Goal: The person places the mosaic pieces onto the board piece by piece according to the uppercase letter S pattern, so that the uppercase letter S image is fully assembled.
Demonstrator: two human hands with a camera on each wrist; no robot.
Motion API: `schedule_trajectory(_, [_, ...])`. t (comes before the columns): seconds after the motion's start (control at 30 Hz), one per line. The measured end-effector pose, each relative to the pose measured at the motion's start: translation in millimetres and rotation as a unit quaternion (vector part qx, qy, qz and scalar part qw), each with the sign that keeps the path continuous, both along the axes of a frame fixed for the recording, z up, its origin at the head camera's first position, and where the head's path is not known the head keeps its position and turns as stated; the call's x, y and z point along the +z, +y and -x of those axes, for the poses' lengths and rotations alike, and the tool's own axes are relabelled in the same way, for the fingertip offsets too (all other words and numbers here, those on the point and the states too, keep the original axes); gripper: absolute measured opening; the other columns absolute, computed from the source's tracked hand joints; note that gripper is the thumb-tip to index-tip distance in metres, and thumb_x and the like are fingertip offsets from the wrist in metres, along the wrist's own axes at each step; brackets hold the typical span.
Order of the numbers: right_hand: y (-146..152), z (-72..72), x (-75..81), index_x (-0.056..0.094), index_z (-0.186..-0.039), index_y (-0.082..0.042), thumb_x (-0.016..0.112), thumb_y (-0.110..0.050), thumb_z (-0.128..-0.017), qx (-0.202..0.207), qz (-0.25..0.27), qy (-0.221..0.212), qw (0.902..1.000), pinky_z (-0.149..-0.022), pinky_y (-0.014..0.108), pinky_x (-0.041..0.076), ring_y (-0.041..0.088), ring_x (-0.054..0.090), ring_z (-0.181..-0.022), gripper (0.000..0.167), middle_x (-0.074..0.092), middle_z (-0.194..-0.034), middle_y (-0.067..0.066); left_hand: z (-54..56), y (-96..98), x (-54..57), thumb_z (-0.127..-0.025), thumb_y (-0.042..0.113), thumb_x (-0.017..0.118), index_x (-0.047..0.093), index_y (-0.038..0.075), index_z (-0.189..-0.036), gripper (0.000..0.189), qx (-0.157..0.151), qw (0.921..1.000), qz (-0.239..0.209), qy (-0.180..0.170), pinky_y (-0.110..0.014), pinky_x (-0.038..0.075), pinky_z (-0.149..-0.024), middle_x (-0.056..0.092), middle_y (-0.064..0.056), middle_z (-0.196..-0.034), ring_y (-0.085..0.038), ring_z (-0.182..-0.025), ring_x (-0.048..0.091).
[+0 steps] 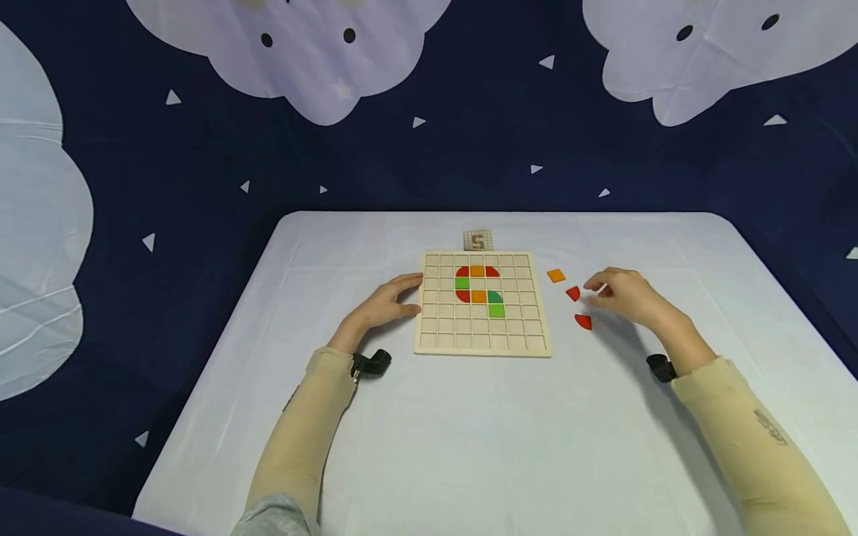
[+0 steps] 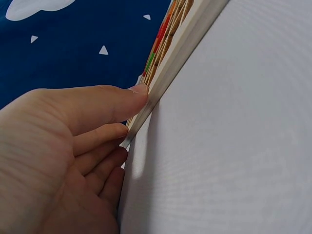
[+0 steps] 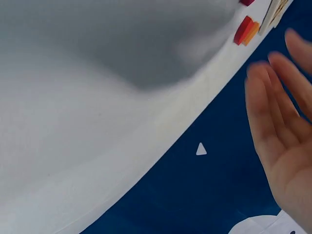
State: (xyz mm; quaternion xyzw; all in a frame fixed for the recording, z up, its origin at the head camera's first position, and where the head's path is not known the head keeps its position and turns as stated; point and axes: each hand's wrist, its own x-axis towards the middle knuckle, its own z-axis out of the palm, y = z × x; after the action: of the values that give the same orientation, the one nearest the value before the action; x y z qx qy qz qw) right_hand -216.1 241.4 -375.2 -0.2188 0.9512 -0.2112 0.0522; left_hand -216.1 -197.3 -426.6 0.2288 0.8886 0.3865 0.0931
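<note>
A pale wooden grid board [image 1: 442,329] lies on the table. Red, orange and green tiles [image 1: 479,296] form a curved figure in its cells, ending in a light green square [image 1: 496,310]. My left hand [image 1: 387,304] touches the board's left edge with thumb and fingertips, fingers fairly straight. Right of the board lie an orange square tile [image 1: 556,275] and two red rounded tiles, one [image 1: 573,293] farther back and one [image 1: 583,321] nearer. Over the table just right of them is my right hand [image 1: 623,294], fingers loosely bent, holding nothing; the right wrist view shows its bare palm.
A small card [image 1: 477,240] printed with a grid and figure lies against the board's far edge. White cloth covers the table [image 1: 482,439]. Behind it hangs a dark blue backdrop [image 1: 469,164] with clouds and triangles. Each wrist wears a black camera [image 1: 372,363].
</note>
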Motion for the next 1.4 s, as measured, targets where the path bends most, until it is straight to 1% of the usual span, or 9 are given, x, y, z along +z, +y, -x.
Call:
schedule_trajectory(0.1, [-0.6,-2.6,-2.1,0.066,-0.105,0.005,0.068,-0.005,-0.083,0.012,0.002,-0.02,0.9997,-0.072,0.043,0.05,0.031,0.059,-0.086,0.024,0.064,-0.096,0.015,-0.6,-0.2,1.1,-0.087,0.014,0.066,0.037,-0.001,-0.143,0.065,0.003,1.0,0.0,0.0,-0.04,0.016,-0.113,0.031,-0.013,-0.15,-0.027,-0.139,0.023])
schedule_trajectory(0.2, [-1.5,-1.5,-5.0,0.064,-0.106,0.006,0.067,-0.004,-0.084,0.015,0.002,-0.011,0.9998,-0.073,0.044,0.051,0.032,0.06,-0.088,0.025,0.062,-0.1,0.018,-1.2,-0.9,1.7,-0.086,0.013,0.067,0.037,-0.001,-0.143,0.065,0.005,1.0,-0.001,0.004,-0.04,0.016,-0.113,0.031,-0.013,-0.15,-0.027,-0.139,0.023])
schedule_trajectory(0.33, [-3.1,7.9,-9.0,0.062,-0.112,0.008,0.065,-0.004,-0.084,0.014,-0.004,0.005,0.9999,-0.077,0.047,0.05,0.034,0.061,-0.092,0.03,0.059,-0.11,0.023,-2.0,-1.8,1.6,-0.086,0.013,0.067,0.037,-0.001,-0.142,0.065,0.007,1.0,-0.003,0.002,-0.041,0.016,-0.113,0.031,-0.013,-0.15,-0.027,-0.139,0.023])
schedule_trajectory(0.53, [-7.7,22.2,-16.6,0.064,-0.113,0.005,0.071,-0.003,-0.081,0.044,-0.021,0.002,0.9988,-0.079,0.046,0.05,0.031,0.062,-0.09,0.033,0.06,-0.112,0.023,-2.0,-0.7,-0.5,-0.087,0.013,0.067,0.038,-0.001,-0.142,0.064,0.006,1.0,-0.005,-0.001,-0.039,0.016,-0.113,0.031,-0.013,-0.15,-0.026,-0.139,0.023])
schedule_trajectory(0.67, [-9.5,24.4,-23.5,0.066,-0.108,0.005,0.072,0.0,-0.079,0.063,-0.037,0.019,0.9972,-0.079,0.045,0.05,0.031,0.06,-0.089,0.03,0.062,-0.106,0.02,-3.4,0.2,-0.3,-0.086,0.012,0.067,0.038,-0.001,-0.142,0.064,0.006,0.9999,-0.009,-0.004,-0.039,0.016,-0.113,0.031,-0.013,-0.15,-0.026,-0.139,0.022])
schedule_trajectory(0.83, [-10.2,23.0,-25.8,0.069,-0.101,0.004,0.072,0.001,-0.078,0.061,-0.031,0.041,0.9968,-0.077,0.046,0.049,0.031,0.058,-0.087,0.024,0.063,-0.097,0.016,-4.6,1.0,1.0,-0.086,0.011,0.066,0.038,-0.001,-0.142,0.064,0.008,0.9999,-0.011,-0.009,-0.041,0.016,-0.113,0.031,-0.013,-0.15,-0.027,-0.139,0.022])
schedule_trajectory(1.07, [-13.0,20.7,-26.6,0.068,-0.099,0.005,0.071,-0.001,-0.08,0.052,-0.043,0.044,0.9967,-0.076,0.046,0.05,0.03,0.059,-0.085,0.021,0.063,-0.092,0.013,-4.2,0.7,-0.5,-0.086,0.012,0.067,0.038,-0.001,-0.143,0.065,0.011,0.9999,-0.008,-0.008,-0.04,0.016,-0.113,0.031,-0.013,-0.15,-0.027,-0.139,0.022])
schedule_trajectory(1.27, [-13.6,21.2,-30.4,0.067,-0.091,0.001,0.07,-0.005,-0.081,0.049,-0.048,0.055,0.9961,-0.072,0.044,0.05,0.026,0.057,-0.077,0.012,0.061,-0.084,0.008,-3.7,0.4,-0.3,-0.086,0.011,0.067,0.038,-0.001,-0.142,0.065,0.009,0.9999,-0.009,-0.006,-0.041,0.016,-0.113,0.03,-0.013,-0.15,-0.027,-0.139,0.022])
schedule_trajectory(1.4, [-14.2,19.5,-28.5,0.066,-0.092,0.001,0.07,-0.01,-0.082,0.043,-0.055,0.045,0.9965,-0.071,0.044,0.05,0.025,0.057,-0.077,0.016,0.06,-0.085,0.007,-3.9,1.0,1.5,-0.085,0.011,0.067,0.038,-0.001,-0.143,0.065,0.009,0.9999,-0.009,-0.008,-0.04,0.016,-0.113,0.03,-0.013,-0.15,-0.027,-0.139,0.022])
